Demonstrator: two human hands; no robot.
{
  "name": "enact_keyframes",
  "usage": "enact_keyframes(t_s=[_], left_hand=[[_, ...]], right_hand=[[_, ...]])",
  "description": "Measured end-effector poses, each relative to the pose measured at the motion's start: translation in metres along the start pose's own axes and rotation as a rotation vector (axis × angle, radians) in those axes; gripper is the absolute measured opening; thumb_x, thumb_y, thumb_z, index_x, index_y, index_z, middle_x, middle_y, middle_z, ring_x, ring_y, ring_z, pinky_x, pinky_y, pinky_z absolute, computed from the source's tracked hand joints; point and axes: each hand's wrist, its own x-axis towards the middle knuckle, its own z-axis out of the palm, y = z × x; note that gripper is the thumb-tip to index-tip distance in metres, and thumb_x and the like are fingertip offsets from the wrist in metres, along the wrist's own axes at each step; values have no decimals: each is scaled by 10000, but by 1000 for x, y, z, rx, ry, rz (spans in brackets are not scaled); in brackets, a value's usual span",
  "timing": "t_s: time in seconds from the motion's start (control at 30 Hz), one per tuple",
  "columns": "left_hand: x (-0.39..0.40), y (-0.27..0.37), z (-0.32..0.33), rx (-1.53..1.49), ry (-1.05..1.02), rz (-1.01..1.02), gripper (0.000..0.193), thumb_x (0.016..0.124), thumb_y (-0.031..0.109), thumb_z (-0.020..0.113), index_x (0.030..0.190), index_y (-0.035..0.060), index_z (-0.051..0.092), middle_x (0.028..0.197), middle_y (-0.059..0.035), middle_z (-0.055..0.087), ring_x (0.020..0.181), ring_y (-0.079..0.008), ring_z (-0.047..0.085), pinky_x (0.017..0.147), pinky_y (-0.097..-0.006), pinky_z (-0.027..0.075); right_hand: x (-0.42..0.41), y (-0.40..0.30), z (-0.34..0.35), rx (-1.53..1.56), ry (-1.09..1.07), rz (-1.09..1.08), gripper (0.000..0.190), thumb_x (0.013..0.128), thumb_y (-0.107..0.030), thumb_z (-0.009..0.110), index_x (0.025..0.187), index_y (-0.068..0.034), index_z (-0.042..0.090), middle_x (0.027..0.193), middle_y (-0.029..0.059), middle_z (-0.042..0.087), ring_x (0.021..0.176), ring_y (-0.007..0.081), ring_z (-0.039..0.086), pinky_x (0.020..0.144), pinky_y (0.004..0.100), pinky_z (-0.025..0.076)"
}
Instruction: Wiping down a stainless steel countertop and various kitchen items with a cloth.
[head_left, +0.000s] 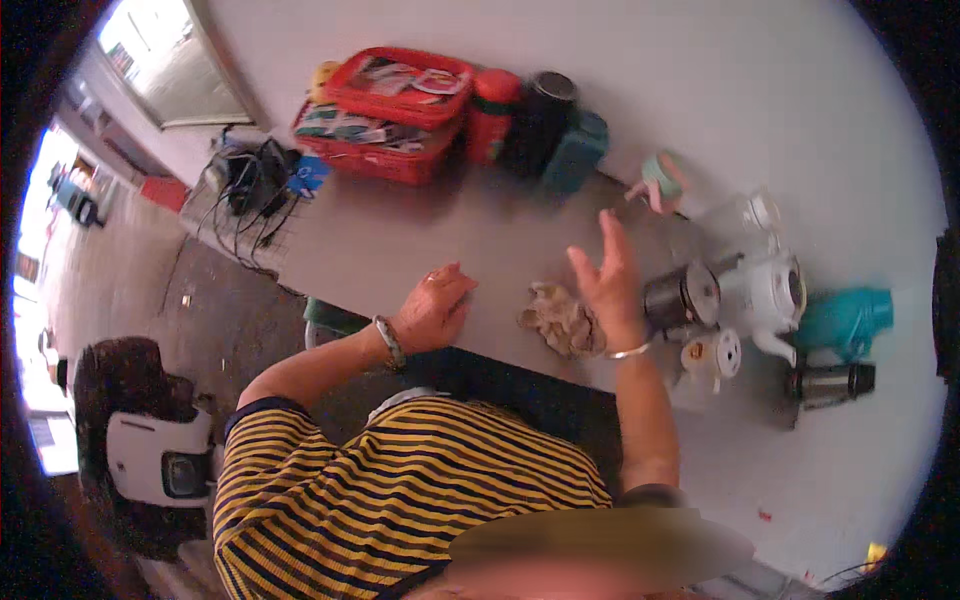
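My left hand (439, 307), with a bangle at its wrist, hovers at or rests on the near part of the grey table (382, 240). Its fingers are bent and close together, and the palm is hidden. My right hand (611, 289), slightly blurred, is held with thumb and fingers apart and nothing in it. Just left of it a crumpled beige cloth (562, 319) lies near the table edge. To the right of this hand stand a dark lidded pot (679, 296) and a white kettle (761, 292). A white mug (709, 356) is near the right wrist.
Against the wall stand a red plastic basket (375, 154) of packets, a red bottle (491, 116), a black flask (540, 112) and a teal container (576, 154). A green cup (661, 174), glass jar (739, 214) and teal jug (847, 322) stand right. Black cables (255, 180) hang left.
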Motion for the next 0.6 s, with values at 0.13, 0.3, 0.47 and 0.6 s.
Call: enact_keyframes(t_s=[0.13,0.3,0.47,0.6], left_hand=[[-28,2,-13,9,103,-155,362,759,56,559,1116,-3,561,1102,-218,572,1182,-426,461,981,-500,382],[-59,-9,-25,33,222,-254,387,762,61,566,1145,6,550,1187,-237,531,1203,-419,446,999,-482,374],[-71,-30,-10,34,407,-283,376,736,54,561,1108,-4,560,1135,-205,560,1189,-401,457,985,-484,377],[-63,-24,-7,53,438,-227,397,713,64,580,1104,-1,561,1126,-196,562,1180,-375,473,978,-475,383]], right_hand=[[68,28,25,63,43,-14,702,797,-337,684,1315,54,415,1281,245,495,1201,349,473,1019,403,355],[122,41,55,370,8,250,821,750,-381,718,1358,36,356,1321,269,448,1230,389,428,1043,417,319],[140,33,69,39,101,2,849,725,-318,756,1356,55,329,1327,281,426,1243,401,408,1033,416,337],[145,38,70,-9,6,110,847,718,-299,766,1342,68,328,1323,278,424,1233,414,406,1037,426,339]])
